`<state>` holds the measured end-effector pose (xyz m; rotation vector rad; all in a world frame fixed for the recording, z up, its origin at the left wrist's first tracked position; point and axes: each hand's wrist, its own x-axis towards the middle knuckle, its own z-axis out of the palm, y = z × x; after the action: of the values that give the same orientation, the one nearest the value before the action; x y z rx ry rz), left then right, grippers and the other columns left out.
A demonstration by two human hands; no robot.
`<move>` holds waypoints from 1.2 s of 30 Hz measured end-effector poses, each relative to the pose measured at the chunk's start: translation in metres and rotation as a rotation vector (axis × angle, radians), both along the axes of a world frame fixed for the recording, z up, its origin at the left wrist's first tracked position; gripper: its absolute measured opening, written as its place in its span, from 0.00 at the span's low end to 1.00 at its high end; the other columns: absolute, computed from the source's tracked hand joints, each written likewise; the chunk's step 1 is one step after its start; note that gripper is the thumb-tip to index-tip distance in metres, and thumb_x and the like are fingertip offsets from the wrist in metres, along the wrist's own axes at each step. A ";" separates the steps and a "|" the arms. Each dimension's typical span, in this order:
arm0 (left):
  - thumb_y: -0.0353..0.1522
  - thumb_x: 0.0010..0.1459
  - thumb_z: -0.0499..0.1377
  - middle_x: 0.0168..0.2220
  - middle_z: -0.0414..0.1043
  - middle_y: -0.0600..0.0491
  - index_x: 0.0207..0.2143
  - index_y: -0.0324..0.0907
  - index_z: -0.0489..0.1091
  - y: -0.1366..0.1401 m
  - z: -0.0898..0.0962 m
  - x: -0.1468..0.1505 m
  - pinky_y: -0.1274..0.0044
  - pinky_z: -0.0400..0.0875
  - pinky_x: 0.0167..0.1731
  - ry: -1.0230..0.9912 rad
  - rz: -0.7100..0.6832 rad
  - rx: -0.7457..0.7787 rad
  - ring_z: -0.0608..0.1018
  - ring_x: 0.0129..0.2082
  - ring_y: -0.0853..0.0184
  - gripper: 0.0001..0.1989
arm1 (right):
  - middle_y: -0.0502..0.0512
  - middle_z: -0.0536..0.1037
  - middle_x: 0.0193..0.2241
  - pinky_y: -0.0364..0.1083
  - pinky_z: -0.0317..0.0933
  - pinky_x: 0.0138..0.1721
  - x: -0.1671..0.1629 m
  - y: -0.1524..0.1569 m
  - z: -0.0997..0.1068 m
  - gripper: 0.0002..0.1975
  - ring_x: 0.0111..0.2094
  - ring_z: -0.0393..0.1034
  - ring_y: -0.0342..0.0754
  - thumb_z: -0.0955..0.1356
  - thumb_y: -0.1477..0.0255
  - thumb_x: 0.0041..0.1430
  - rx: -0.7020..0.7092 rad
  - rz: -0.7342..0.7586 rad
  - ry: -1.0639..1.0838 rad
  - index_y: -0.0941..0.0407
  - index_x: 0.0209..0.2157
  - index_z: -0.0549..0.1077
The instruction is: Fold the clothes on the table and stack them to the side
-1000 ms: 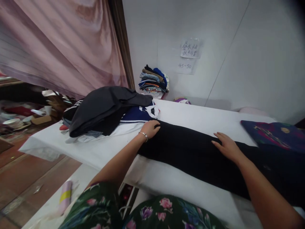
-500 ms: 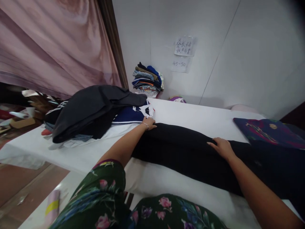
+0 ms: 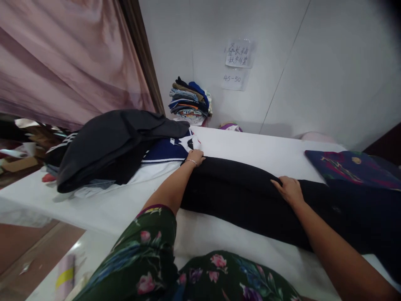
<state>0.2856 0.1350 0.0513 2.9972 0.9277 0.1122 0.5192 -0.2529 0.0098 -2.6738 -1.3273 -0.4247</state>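
A pair of black trousers (image 3: 232, 200), as far as its long shape shows, lies stretched sideways across the white-covered table (image 3: 250, 144). My left hand (image 3: 195, 157) is closed on the upper corner at its left end, close to a navy and white garment (image 3: 166, 150). Farther right, my right hand (image 3: 290, 190) grips the upper edge, with the thumb pointing left and the fingers curled over the cloth. At its right, the black cloth merges with dark fabric, and I cannot tell where one ends.
Dark grey clothes (image 3: 103, 146) are heaped at the left. A folded clothes stack (image 3: 189, 100) stands by the wall, under paper signs (image 3: 236, 62). A patterned navy garment (image 3: 351, 167) lies at the right. A pink curtain (image 3: 72, 54) hangs at the left.
The view has shifted slightly. The lower left corner of the black trousers has moved a little to the right. Both hands keep their hold on the upper edge.
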 end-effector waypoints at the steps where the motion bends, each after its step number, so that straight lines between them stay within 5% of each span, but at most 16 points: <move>1: 0.39 0.58 0.55 0.46 0.73 0.47 0.40 0.42 0.73 0.002 0.002 -0.001 0.70 0.60 0.50 0.001 0.001 -0.014 0.70 0.50 0.59 0.13 | 0.58 0.76 0.33 0.51 0.53 0.45 0.000 0.000 0.000 0.24 0.38 0.69 0.53 0.55 0.54 0.63 0.000 0.000 -0.003 0.56 0.34 0.71; 8: 0.46 0.61 0.48 0.55 0.68 0.47 0.53 0.42 0.66 -0.020 0.028 -0.015 0.69 0.57 0.54 -0.129 -0.046 -0.046 0.68 0.54 0.61 0.24 | 0.59 0.77 0.34 0.53 0.51 0.48 0.003 -0.002 -0.002 0.25 0.39 0.69 0.54 0.54 0.54 0.64 -0.014 0.013 -0.019 0.57 0.34 0.72; 12: 0.48 0.61 0.47 0.63 0.57 0.49 0.58 0.46 0.60 -0.060 0.010 -0.028 0.61 0.43 0.61 -0.097 -0.256 -0.086 0.57 0.63 0.59 0.27 | 0.61 0.77 0.37 0.55 0.48 0.52 0.003 0.001 -0.004 0.25 0.41 0.69 0.55 0.54 0.55 0.63 -0.032 -0.007 -0.009 0.57 0.38 0.73; 15: 0.47 0.63 0.43 0.66 0.49 0.50 0.62 0.48 0.55 -0.072 -0.006 -0.034 0.57 0.40 0.61 0.056 -0.237 -0.185 0.51 0.65 0.59 0.28 | 0.61 0.77 0.40 0.57 0.48 0.52 0.000 0.003 0.001 0.25 0.44 0.68 0.55 0.54 0.54 0.63 -0.071 -0.036 0.026 0.57 0.42 0.72; 22: 0.48 0.63 0.42 0.66 0.46 0.50 0.63 0.49 0.53 -0.066 -0.011 -0.035 0.57 0.40 0.61 0.078 -0.224 -0.178 0.49 0.66 0.59 0.29 | 0.62 0.70 0.53 0.68 0.41 0.56 0.022 -0.050 0.023 0.26 0.56 0.58 0.60 0.55 0.55 0.63 -0.141 -0.129 0.002 0.55 0.55 0.65; 28: 0.48 0.63 0.40 0.66 0.47 0.50 0.63 0.47 0.53 -0.063 -0.013 -0.033 0.58 0.42 0.61 0.105 -0.205 -0.143 0.49 0.66 0.61 0.30 | 0.56 0.60 0.61 0.68 0.50 0.54 0.043 -0.115 0.022 0.28 0.61 0.51 0.58 0.53 0.54 0.63 -0.169 -0.360 0.246 0.49 0.59 0.60; 36: 0.47 0.63 0.41 0.66 0.47 0.52 0.63 0.47 0.53 -0.060 -0.011 -0.029 0.59 0.45 0.61 0.139 -0.182 -0.103 0.49 0.66 0.61 0.29 | 0.58 0.54 0.64 0.66 0.41 0.59 0.018 -0.090 0.041 0.28 0.65 0.43 0.56 0.52 0.56 0.65 -0.149 -0.334 0.142 0.53 0.61 0.57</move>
<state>0.2562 0.0746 0.0399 3.0054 0.6418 -0.1416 0.5371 -0.3429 0.0505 -2.9942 -0.9093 -0.1668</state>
